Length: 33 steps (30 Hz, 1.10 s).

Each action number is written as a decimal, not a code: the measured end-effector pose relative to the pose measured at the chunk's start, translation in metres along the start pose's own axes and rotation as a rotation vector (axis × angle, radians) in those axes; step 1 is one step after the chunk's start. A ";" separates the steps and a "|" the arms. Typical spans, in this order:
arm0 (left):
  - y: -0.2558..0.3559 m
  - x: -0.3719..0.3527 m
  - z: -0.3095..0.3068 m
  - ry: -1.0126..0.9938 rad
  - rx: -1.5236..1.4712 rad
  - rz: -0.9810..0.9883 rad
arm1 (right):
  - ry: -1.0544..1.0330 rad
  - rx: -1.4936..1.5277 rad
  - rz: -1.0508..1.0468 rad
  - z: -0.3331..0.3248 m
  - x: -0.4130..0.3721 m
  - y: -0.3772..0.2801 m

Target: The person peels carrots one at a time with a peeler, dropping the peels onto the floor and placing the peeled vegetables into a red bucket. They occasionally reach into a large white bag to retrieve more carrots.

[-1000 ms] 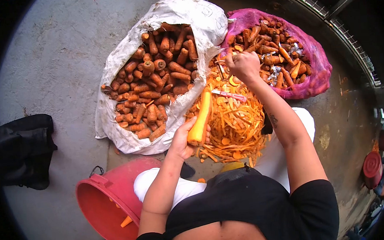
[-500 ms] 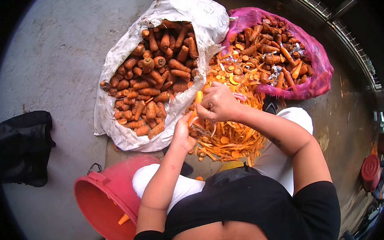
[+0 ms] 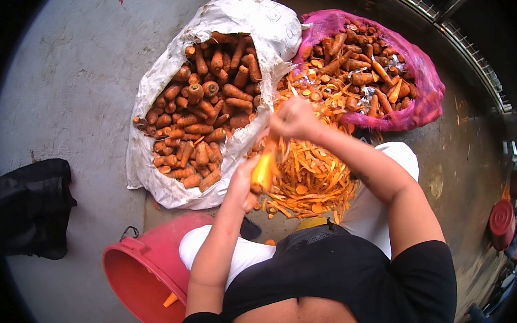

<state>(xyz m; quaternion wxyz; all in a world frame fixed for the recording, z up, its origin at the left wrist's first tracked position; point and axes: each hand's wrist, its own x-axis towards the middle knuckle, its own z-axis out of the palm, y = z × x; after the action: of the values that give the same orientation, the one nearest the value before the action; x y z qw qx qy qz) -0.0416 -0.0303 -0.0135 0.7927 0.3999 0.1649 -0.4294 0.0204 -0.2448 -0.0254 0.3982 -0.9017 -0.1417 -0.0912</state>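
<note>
My left hand [image 3: 241, 186] is closed around a partly peeled carrot [image 3: 262, 172], whose bright orange side faces up. Just above it, my right hand [image 3: 294, 120] is a closed, motion-blurred fist at the carrot's far end. It grips a small tool that looks like a peeler, mostly hidden by the fingers now; its pink-and-white handle showed earlier. Below both hands lies a heap of orange carrot peelings [image 3: 314, 173] with cut ends among them. An open white sack [image 3: 166, 67] full of unpeeled carrots [image 3: 198, 126] lies beyond my left hand.
A pink mesh sack [image 3: 427, 88] holding carrots and scraps lies at the upper right. A red bucket [image 3: 140, 249], tipped on its side with a peeled carrot [image 3: 170, 299] inside, rests by my left leg. Black cloth [image 3: 36, 208] lies at far left; another red container [image 3: 501, 222] stands far right.
The carrot in my left hand has swung to show its peeled side, nearer to me. My right hand has moved slightly up and blurred. The view has shifted a little.
</note>
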 end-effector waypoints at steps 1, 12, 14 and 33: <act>0.002 -0.009 0.003 -0.058 0.072 -0.048 | 0.084 -0.228 0.010 -0.012 0.011 0.022; 0.008 0.005 -0.001 0.138 -0.090 -0.022 | 0.013 -0.063 0.107 -0.027 0.015 0.003; 0.005 0.008 -0.001 0.137 -0.120 0.007 | 0.073 -0.005 -0.163 -0.013 0.004 -0.020; -0.004 -0.001 0.020 0.070 -0.033 0.098 | 0.094 -0.145 -0.248 0.003 -0.006 -0.005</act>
<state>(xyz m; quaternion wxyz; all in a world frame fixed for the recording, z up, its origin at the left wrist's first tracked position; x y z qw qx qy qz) -0.0473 -0.0468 -0.0026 0.8131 0.4092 0.1797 -0.3729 0.0137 -0.2409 -0.0254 0.3239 -0.8984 -0.2260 -0.1919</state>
